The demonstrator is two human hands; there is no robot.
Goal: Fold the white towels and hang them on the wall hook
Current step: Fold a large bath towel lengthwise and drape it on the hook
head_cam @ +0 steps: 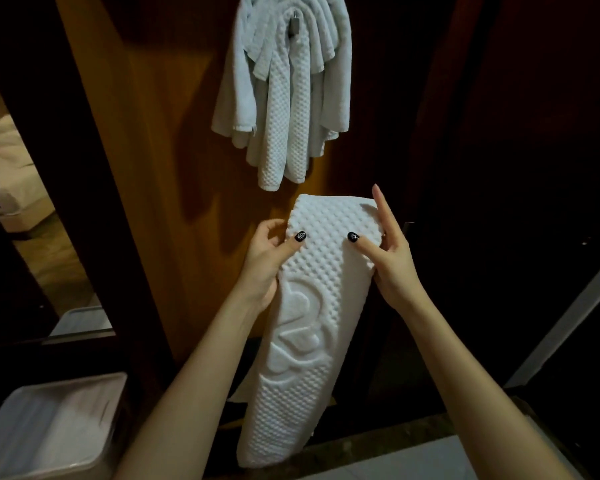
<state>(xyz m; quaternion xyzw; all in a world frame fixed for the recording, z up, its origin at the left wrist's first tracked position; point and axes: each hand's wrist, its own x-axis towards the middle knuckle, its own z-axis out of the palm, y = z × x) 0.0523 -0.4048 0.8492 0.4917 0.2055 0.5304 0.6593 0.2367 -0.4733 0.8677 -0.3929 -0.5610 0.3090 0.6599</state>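
You hold the white waffle-weave towel (302,341), folded into a long narrow strip with a raised heart pattern, up in front of you. Your left hand (264,261) and right hand (390,261) pinch its two side edges near the top fold, thumbs on the front face. The hands are apart by the strip's width. It looks soft, thick and light, and it hangs limp below your grip, so the layers may slide open. Keep hold near the top and drape it by its middle.

Low on your left stands a white rectangular plastic bin (59,427), with a pale tiled surface (395,459) at lower right. Ahead is an orange-brown wooden wall panel (153,133). Above the strip, several white towels (284,98) already crowd the small metal hook (295,26), so the new towel may seat poorly. Far left, a doorway shows a pale bed (4,174).
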